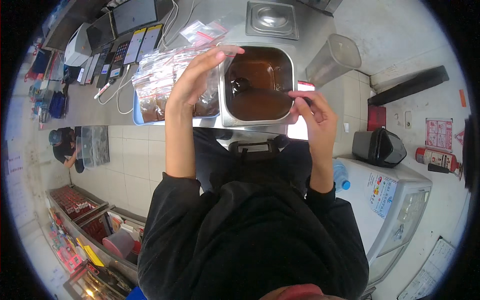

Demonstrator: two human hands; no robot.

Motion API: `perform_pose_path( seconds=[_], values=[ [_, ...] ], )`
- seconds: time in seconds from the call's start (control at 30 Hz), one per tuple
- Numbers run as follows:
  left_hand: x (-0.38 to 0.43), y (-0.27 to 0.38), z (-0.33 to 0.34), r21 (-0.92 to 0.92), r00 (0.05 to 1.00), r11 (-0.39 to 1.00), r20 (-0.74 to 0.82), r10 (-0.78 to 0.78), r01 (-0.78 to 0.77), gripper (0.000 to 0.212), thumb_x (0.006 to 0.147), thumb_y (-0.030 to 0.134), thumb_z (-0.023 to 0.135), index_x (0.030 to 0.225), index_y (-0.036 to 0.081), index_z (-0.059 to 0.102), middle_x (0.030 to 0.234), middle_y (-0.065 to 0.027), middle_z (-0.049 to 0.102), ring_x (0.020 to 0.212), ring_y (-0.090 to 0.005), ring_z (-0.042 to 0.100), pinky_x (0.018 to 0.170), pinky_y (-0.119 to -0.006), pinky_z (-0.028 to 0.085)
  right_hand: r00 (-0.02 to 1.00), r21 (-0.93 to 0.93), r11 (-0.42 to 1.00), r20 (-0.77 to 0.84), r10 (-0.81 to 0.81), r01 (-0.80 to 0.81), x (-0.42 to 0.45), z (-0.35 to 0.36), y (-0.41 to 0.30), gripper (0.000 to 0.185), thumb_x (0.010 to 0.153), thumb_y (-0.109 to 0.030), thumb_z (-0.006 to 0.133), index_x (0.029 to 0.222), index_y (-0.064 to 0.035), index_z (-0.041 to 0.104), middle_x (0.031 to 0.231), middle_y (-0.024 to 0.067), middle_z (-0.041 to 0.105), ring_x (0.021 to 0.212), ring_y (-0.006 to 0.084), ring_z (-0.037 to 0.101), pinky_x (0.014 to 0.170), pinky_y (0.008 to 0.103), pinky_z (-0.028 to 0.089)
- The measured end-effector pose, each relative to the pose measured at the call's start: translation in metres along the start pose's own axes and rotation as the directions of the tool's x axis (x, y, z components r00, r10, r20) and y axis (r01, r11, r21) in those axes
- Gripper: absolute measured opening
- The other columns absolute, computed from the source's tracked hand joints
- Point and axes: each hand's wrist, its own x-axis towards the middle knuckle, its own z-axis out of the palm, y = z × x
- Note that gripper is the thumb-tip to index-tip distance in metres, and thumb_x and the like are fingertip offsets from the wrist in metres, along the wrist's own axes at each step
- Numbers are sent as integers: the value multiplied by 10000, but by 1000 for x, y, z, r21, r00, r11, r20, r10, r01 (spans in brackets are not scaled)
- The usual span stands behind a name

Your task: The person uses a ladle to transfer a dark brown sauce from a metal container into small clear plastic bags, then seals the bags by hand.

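Observation:
A square stainless-steel pan (222,101) of dark brown liquid stands at the counter's front edge. My left hand (198,75) holds a small clear zip bag (230,50) by its edge over the pan's upper left rim. At the pan's right rim, my right hand (317,110) pinches a dark handle; what lies at its other end, in the liquid, is hard to make out. Left of the pan, a blue tray (138,116) bears many clear zip bags (159,75), some filled with brown liquid. Partly under my right hand lies a phone with a lit white screen (298,131).
Behind the pan lie loose zip bags (204,32) and a steel lid (272,18). A tall plastic container (333,60) stands at the right. Phones (135,45) and white cables (119,93) lie at the left. A person (63,146) crouches beside clear bins far left.

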Motion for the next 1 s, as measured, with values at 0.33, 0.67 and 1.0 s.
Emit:
perform_pose_path(
  seconds=[0.33,0.67,1.0],
  values=[
    [-14,30,26,229,1000,973,-3,-7,7,605,829,510,642,1216,44,646,1233,-105,614,1197,-228,519,1075,-367,312,874,-469,739,209,-438,483,-10,-37,1,145,955,1,525,994,64,649,999,160,657,851,193,650,786,312,518],
    [-15,30,42,248,1000,969,-13,-1,4,551,855,436,666,1228,32,624,1222,-87,592,1167,-193,511,1035,-337,336,936,472,874,-240,257,-119,-69,-11,57,262,1023,-123,485,1105,87,617,1068,164,659,917,217,656,853,344,526],
    [-3,16,15,74,999,996,3,-47,46,585,884,448,623,1254,-5,606,1314,-118,576,1264,-222,472,1100,-354,313,878,663,713,-175,446,-230,-71,-20,53,288,1011,-145,507,1156,87,596,1137,161,649,1006,209,648,930,335,525]
  ],
)
